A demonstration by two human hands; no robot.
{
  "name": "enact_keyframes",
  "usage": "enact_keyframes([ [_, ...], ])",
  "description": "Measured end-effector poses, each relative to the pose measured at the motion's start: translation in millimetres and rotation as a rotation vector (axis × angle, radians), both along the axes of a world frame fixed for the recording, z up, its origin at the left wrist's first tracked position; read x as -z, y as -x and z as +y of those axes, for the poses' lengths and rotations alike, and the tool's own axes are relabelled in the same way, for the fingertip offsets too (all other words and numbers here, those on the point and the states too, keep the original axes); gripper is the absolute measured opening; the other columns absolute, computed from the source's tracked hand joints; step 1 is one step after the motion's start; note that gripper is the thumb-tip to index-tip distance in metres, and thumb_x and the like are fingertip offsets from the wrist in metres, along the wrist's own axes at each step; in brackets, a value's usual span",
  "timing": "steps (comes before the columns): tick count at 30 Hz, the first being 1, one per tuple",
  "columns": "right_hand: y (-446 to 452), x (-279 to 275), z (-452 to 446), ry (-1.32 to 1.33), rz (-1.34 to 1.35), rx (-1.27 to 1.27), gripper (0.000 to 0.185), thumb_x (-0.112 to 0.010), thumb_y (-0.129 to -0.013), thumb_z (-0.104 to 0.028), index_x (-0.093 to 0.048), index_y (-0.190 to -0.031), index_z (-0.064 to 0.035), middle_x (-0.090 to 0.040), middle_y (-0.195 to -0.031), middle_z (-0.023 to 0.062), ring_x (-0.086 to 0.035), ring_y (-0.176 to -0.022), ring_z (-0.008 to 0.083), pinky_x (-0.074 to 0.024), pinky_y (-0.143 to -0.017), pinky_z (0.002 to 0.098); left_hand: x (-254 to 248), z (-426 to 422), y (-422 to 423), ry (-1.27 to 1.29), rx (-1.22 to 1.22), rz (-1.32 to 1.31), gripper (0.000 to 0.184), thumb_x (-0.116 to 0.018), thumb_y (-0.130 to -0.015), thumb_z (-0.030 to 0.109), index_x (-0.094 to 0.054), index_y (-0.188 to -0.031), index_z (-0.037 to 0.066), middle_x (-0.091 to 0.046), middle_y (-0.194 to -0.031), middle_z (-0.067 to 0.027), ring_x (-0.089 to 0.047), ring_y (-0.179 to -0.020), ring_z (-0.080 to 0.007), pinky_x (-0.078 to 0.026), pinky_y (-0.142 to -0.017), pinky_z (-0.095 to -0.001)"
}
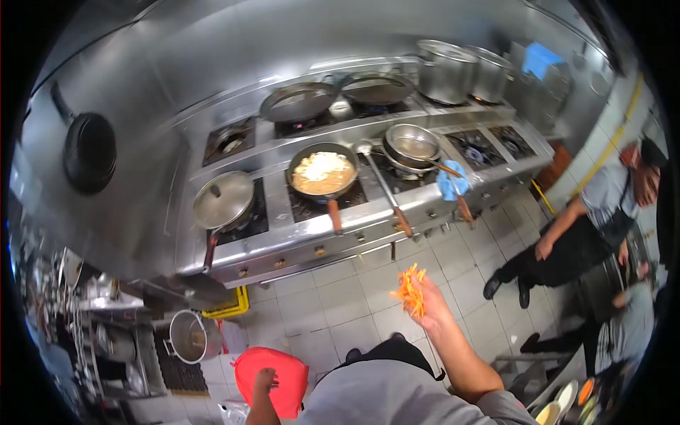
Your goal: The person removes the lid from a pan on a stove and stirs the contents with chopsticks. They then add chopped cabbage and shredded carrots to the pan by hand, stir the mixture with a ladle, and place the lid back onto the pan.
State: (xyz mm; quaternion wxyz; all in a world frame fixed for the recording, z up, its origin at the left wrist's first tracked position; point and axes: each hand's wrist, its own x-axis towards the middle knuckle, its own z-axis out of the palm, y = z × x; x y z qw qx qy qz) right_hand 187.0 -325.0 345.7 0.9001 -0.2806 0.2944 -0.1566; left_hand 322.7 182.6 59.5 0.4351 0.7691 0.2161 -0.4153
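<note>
My right hand (pixel 428 303) is closed around a bunch of shredded carrot (pixel 411 287), raised above the floor in front of the stove. Orange strands stick out past the fingers. My left hand (pixel 265 380) hangs low at my side with nothing visible in it, its fingers loosely apart, over a red object (pixel 287 368) that may be a bag or a stool cover. On the front burners stands a frying pan (pixel 290 174) with a wooden handle, holding pale sliced food in brownish liquid (pixel 322 185). Neither hand touches the pan.
A lidded pan (pixel 225 200) stands left of the frying pan; a long ladle (pixel 383 185) and a strainer (pixel 412 140) are to its right. A blue cloth (pixel 452 180) wraps a handle. Two people (pixel 581 227) are at the right. A tall pot (pixel 190 336) stands lower left.
</note>
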Motion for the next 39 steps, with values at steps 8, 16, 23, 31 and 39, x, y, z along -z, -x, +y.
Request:
enact_keyframes([
  [8,-204.7,-55.3,-86.3,0.395,-0.197,-0.071,0.021,-0.052,-0.091,-0.019,-0.051,-0.109,-0.0093,-0.06,-0.089,0.0032,-0.06,-0.07,0.0117,-0.0465,-0.047,0.0222,12.4,-6.8,130.7,0.049,-0.119,0.127,0.03,-0.053,-0.084,0.024,-0.052,-0.106,0.003,-0.06,-0.083,-0.012,-0.057,-0.056,-0.0229,-0.049,-0.05,-0.0358],
  [16,-386.8,-45.6,-163.7,0.824,-0.291,-0.067,0.02,-0.054,-0.088,-0.009,-0.052,-0.108,-0.0049,-0.059,-0.092,0.005,-0.057,-0.082,0.0107,-0.0484,-0.072,0.0248,-6.2,-35.8,101.2,0.084,-0.589,0.014,0.031,-0.051,-0.086,0.025,-0.049,-0.109,0.005,-0.06,-0.083,-0.0087,-0.057,-0.053,-0.0209,-0.051,-0.044,-0.0351],
  [23,-468.3,100.3,-242.5,1.871,0.268,-0.384,0.031,-0.06,-0.077,-0.016,-0.059,-0.106,-0.0036,-0.062,-0.098,0.0177,-0.059,-0.089,0.0321,-0.0462,-0.08,0.0378,-33.0,-77.9,75.6,0.115,-0.698,-0.16,0.029,-0.048,-0.088,0.022,-0.047,-0.113,0.007,-0.057,-0.079,-0.0077,-0.056,-0.052,-0.0197,-0.05,-0.044,-0.035],
  [31,-473.3,65.8,-239.1,1.659,0.328,-0.264,0.017,-0.063,-0.075,-0.019,-0.065,-0.076,-0.0026,-0.063,-0.074,0.0176,-0.061,-0.072,0.0331,-0.0468,-0.068,0.0415,23.8,-52.9,147.2,-0.184,-0.187,-0.21,0.027,-0.053,-0.084,0.019,-0.051,-0.106,0.004,-0.058,-0.08,-0.0135,-0.057,-0.061,-0.0262,-0.046,-0.054,-0.0388],
  [39,-452.2,69.9,-238.1,1.939,0.067,-0.281,0.04,-0.063,-0.074,-0.015,-0.056,-0.112,-0.0052,-0.057,-0.11,0.0197,-0.056,-0.096,0.033,-0.0445,-0.083,0.0392,-25.5,-97.1,62.6,0.005,-0.54,-0.061,0.029,-0.049,-0.088,0.023,-0.048,-0.113,0.007,-0.058,-0.079,-0.0078,-0.055,-0.051,-0.0187,-0.046,-0.04,-0.0311],
])
